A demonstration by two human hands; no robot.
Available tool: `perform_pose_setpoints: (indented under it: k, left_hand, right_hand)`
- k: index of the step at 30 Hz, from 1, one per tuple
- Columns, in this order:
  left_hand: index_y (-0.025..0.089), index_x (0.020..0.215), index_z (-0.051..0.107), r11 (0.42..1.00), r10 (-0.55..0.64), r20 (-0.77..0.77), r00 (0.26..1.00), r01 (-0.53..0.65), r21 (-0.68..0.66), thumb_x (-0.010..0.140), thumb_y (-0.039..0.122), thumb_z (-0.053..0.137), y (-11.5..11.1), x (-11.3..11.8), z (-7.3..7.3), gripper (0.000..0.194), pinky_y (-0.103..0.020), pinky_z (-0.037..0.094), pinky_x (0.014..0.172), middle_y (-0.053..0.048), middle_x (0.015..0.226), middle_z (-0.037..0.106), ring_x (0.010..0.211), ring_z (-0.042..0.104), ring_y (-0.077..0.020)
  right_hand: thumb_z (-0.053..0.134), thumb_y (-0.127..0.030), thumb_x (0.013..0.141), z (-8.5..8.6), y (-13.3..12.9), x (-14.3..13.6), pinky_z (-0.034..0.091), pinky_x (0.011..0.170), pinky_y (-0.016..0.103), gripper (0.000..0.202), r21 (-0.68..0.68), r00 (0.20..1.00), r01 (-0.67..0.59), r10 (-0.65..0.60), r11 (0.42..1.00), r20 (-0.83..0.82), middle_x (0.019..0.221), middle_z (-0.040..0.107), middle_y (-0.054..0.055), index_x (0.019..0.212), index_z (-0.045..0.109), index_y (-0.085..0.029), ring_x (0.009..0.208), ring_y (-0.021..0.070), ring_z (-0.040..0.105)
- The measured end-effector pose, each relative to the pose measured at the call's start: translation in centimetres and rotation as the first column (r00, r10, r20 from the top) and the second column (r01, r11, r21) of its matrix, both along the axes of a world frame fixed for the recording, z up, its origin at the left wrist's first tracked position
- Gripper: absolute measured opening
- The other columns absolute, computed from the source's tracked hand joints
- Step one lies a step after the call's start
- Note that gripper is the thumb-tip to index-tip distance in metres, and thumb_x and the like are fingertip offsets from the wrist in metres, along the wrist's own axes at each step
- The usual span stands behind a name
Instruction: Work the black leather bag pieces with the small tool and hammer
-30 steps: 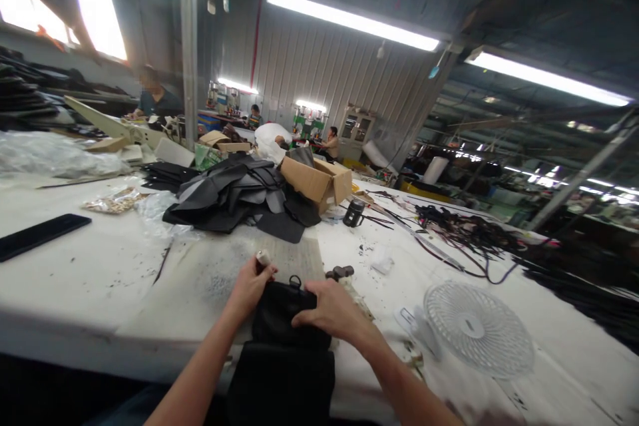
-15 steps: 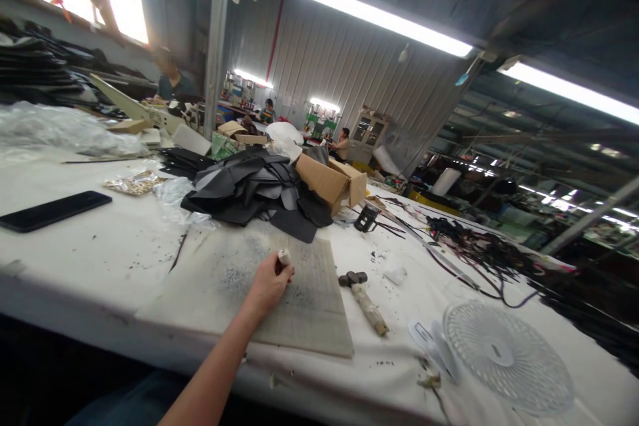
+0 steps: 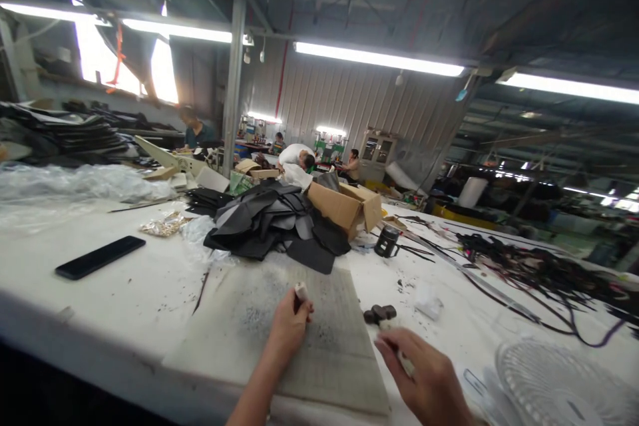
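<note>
My left hand [image 3: 292,321] is closed around a short cylindrical tool with a whitish end [image 3: 301,291] sticking up out of the fist; its lower part is hidden by my fingers. The fist is over a worn, pale board [image 3: 344,359] marked with dark specks and dents. To the right of the board lies a hammer [image 3: 380,313] with a dark metal head. My right hand [image 3: 424,373] is over the hammer's pale handle, thumb and fingers apart, covering most of it. Behind the board is a heap of black cut pieces [image 3: 279,213].
A phone [image 3: 100,257] and a bag of small tan parts [image 3: 164,223] lie on the left. Beyond the board stand a cardboard box [image 3: 337,206] and a black mug [image 3: 387,241]. A white fan [image 3: 564,379] is at the lower right, near dark straps [image 3: 539,263]. Other people sit farther back.
My right hand has come into view from below and reached over the hammer handle. The left hand still grips the cylindrical tool above the board. The camera view has tilted and shifted.
</note>
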State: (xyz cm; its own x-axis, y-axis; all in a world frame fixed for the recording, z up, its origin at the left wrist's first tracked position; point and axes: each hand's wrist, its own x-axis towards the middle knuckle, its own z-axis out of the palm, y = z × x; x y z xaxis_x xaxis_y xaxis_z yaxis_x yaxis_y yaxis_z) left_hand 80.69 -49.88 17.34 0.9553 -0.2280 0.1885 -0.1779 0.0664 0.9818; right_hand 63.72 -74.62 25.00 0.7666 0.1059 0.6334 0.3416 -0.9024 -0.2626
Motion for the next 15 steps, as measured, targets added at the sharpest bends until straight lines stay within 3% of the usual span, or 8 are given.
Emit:
perform_pose_setpoints:
  k: [2,4,8,11,15]
  left_hand:
    - [0.023,0.090,0.058,1.000,0.003,0.000,1.000,-0.003,0.011,0.090,0.058,0.063,0.0,0.1,0.0,0.035,-0.035,0.051,0.071,-0.007,0.086,0.073,0.074,0.068,-0.0228]
    - [0.024,0.090,0.058,1.000,0.005,0.012,1.000,-0.006,0.028,0.091,0.057,0.062,-0.1,0.1,0.1,0.034,-0.034,0.051,0.072,-0.006,0.084,0.072,0.074,0.068,-0.0228]
    - [0.024,0.090,0.058,0.998,0.011,0.011,1.000,-0.012,0.055,0.092,0.057,0.061,-0.2,0.2,-0.1,0.034,-0.035,0.050,0.074,-0.006,0.084,0.071,0.076,0.068,-0.0235]
    - [0.024,0.091,0.058,0.999,-0.002,-0.025,1.000,0.003,0.053,0.092,0.059,0.061,-0.3,0.5,-0.4,0.036,-0.035,0.050,0.073,-0.006,0.086,0.071,0.075,0.067,-0.0234]
    - [0.024,0.091,0.057,0.999,-0.025,-0.042,0.999,0.026,0.027,0.092,0.058,0.062,-0.4,0.6,-0.4,0.034,-0.035,0.050,0.072,-0.006,0.087,0.071,0.076,0.066,-0.0233]
  right_hand:
    - [0.059,-0.043,0.111,1.9,1.5,7.1,0.061,0.088,0.033,0.024,-0.059,0.982,0.113,-0.121,0.992,-0.146,0.109,0.081,0.006,0.113,0.076,-0.027,0.096,0.0232,0.077]
    - [0.057,-0.039,0.113,3.1,2.1,14.5,0.057,0.099,0.033,0.025,-0.174,0.932,0.201,-0.243,0.964,-0.269,0.118,0.080,0.007,0.122,0.075,-0.024,0.110,0.0226,0.075]
    - [0.068,-0.040,0.110,2.3,0.7,26.0,0.059,0.102,0.043,0.023,-0.265,0.854,0.274,-0.360,0.925,-0.376,0.122,0.076,0.009,0.116,0.075,-0.018,0.112,0.0240,0.073]
    - [0.072,-0.046,0.109,0.1,-1.1,30.4,0.063,0.100,0.049,0.033,-0.323,0.784,0.342,-0.457,0.882,-0.419,0.128,0.073,0.009,0.126,0.071,-0.018,0.112,0.0253,0.073]
    - [0.072,-0.046,0.109,-2.6,-2.9,32.8,0.064,0.100,0.049,0.036,-0.398,0.743,0.358,-0.516,0.845,-0.427,0.134,0.071,0.010,0.132,0.070,-0.019,0.115,0.0263,0.072]
